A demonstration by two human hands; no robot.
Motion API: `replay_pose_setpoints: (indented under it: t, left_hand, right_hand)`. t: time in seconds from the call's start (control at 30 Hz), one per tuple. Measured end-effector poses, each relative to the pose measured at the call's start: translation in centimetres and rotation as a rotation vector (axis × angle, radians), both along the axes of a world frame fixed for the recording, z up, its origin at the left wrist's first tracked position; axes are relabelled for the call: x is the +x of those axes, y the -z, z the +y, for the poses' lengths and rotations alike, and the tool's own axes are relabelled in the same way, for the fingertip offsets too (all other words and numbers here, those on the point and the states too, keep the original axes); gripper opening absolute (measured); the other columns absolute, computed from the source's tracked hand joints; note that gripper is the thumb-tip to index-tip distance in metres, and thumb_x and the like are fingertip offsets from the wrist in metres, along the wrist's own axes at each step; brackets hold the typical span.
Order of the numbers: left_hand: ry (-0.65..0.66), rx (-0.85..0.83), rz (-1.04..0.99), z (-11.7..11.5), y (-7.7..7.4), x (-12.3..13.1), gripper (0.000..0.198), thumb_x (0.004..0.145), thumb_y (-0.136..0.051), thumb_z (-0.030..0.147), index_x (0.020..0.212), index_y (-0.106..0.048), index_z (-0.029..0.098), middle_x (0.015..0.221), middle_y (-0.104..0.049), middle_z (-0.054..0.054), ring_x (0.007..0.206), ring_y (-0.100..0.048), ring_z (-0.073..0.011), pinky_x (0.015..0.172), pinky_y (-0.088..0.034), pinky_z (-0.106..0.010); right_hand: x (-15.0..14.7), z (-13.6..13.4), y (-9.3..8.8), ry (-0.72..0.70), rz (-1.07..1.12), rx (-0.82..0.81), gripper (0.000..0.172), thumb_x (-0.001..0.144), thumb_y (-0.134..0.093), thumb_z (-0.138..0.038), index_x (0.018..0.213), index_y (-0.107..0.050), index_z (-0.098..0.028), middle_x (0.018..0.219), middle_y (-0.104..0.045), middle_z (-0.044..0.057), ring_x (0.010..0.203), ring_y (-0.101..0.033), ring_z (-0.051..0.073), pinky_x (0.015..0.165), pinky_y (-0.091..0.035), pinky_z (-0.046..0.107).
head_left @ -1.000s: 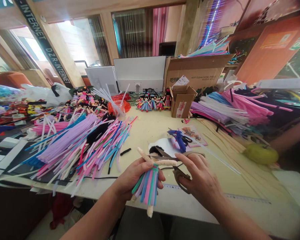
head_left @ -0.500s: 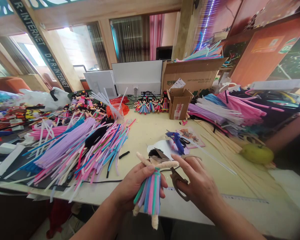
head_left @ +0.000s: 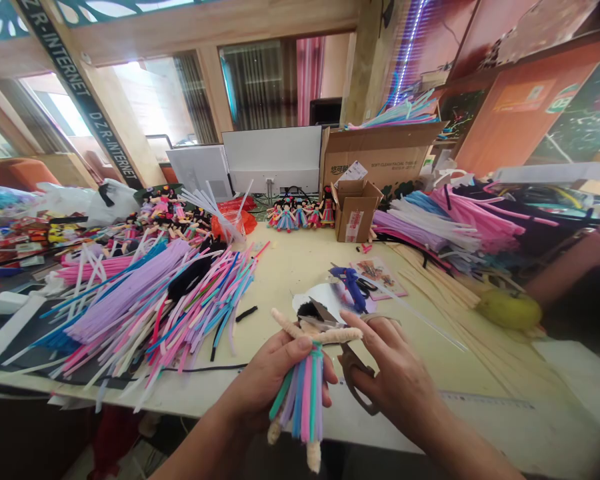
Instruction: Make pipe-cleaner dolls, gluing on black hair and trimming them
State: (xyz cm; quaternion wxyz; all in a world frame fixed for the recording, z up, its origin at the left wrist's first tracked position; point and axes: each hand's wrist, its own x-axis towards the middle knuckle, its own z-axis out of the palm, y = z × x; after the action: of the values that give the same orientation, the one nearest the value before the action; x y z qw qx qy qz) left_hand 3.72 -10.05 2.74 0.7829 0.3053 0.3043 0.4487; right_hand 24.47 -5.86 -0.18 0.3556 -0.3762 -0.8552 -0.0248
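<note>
Pipe-cleaner doll (head_left: 305, 393), gripped in my L hand (head_left: 279, 360) over near edge of table (head_left: 293, 267); my R hand (head_left: 397, 363) holds scissors (head_left: 350, 367), blades (head_left: 322, 312) at doll's black-haired head (head_left: 309, 309). Vs. 1 s ago: doll slightly lower in view, blades still at head; scissor work prob. ongoing.

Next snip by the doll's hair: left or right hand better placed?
Right, I'd say. The right hand holds the scissors, blades already by the black hair. The left hand is taken up gripping the doll.
</note>
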Motion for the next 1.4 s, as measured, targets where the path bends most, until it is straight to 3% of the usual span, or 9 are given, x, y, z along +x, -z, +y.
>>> replay_pose_setpoints:
  t: [1.0,1.4]
  left_hand:
    - [-0.022,-0.022,0.012,0.1,0.0,0.3,0.031,0.092,-0.054,0.038,0.104,-0.054,0.010,0.079,-0.070,-0.010,0.055,-0.067,-0.0148,0.049,-0.053,-0.021]
    - [-0.075,-0.015,0.084,0.3,-0.3,-0.2,0.026,0.089,-0.059,0.037,0.095,-0.052,0.013,0.084,-0.072,-0.011,0.057,-0.068,-0.0155,0.049,-0.052,-0.021]
  right_hand:
    - [0.6,0.4,0.5,-0.052,-0.019,0.119,0.050,0.089,-0.055,-0.011,0.138,-0.048,-0.019,0.092,-0.065,0.006,0.086,-0.060,0.020,0.078,-0.049,0.031]
    - [1.3,0.8,-0.5,0.084,0.032,0.026,0.051,0.085,-0.058,-0.020,0.136,-0.049,-0.022,0.102,-0.063,0.008,0.094,-0.060,0.025,0.077,-0.053,0.037]
